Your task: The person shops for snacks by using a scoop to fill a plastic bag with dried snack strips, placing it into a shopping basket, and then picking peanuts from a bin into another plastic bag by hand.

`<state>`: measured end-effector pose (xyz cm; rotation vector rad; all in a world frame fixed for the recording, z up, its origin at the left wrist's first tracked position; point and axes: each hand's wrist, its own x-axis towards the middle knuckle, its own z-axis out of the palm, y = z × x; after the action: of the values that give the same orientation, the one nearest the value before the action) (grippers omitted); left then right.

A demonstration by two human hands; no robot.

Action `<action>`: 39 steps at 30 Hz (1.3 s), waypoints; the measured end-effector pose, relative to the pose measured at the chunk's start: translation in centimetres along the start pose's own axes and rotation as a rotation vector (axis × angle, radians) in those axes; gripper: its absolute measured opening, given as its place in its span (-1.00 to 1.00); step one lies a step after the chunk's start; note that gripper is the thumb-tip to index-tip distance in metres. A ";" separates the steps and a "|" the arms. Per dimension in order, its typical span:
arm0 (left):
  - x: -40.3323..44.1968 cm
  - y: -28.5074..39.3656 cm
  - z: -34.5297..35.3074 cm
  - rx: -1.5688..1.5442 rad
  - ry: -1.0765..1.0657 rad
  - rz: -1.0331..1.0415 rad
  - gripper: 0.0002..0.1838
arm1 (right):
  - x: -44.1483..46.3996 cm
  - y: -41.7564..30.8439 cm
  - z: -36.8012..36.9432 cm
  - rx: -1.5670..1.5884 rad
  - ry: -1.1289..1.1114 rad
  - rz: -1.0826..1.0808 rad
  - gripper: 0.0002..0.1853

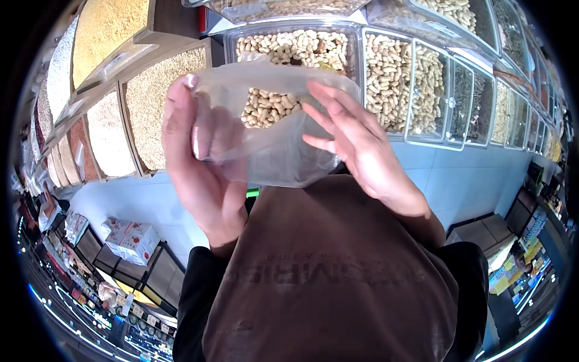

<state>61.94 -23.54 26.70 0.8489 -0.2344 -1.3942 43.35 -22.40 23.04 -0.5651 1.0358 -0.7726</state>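
Observation:
A translucent plastic bag (280, 163) is spread in front of my chest, over the edge of a bin of shelled-looking pale peanuts (295, 45). My left hand (202, 130) is closed on the bag's left side, with part of the film lying over its fingers. At the right side, my right hand (368, 151) has its fingers stretched and apart, the tips at or just behind the film. More peanuts (271, 108) show in the middle of the bag; whether they lie inside it or in the bin beyond, I cannot tell.
A second peanut bin (386, 78) with a clear lid (437, 96) stands to the right, and further lidded bins follow. Grain bins (163, 96) line the left, with yellow grain (108, 36) above. White packages (132, 241) sit on a unit behind at left.

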 end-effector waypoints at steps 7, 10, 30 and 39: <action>-0.5 5.1 -3.6 -0.281 -0.207 0.204 -0.81 | -1.8 -0.2 -5.2 -0.206 0.126 -0.427 -0.83; -1.5 5.8 -4.8 -0.218 -0.167 0.231 -0.82 | -0.3 6.1 -8.3 -0.892 -0.017 -0.378 -0.80; -9.0 1.0 -1.9 -0.185 -0.175 0.354 -0.85 | 0.8 13.6 -13.6 -1.395 -0.136 -0.558 -0.51; -16.4 0.5 5.5 -0.245 -0.549 0.549 -0.77 | -3.9 9.0 -15.5 -1.166 -0.241 -0.559 -0.02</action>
<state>55.57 -10.58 36.17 0.1552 -0.6505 -1.0747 30.71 -14.67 12.14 -1.9562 1.0426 -0.4800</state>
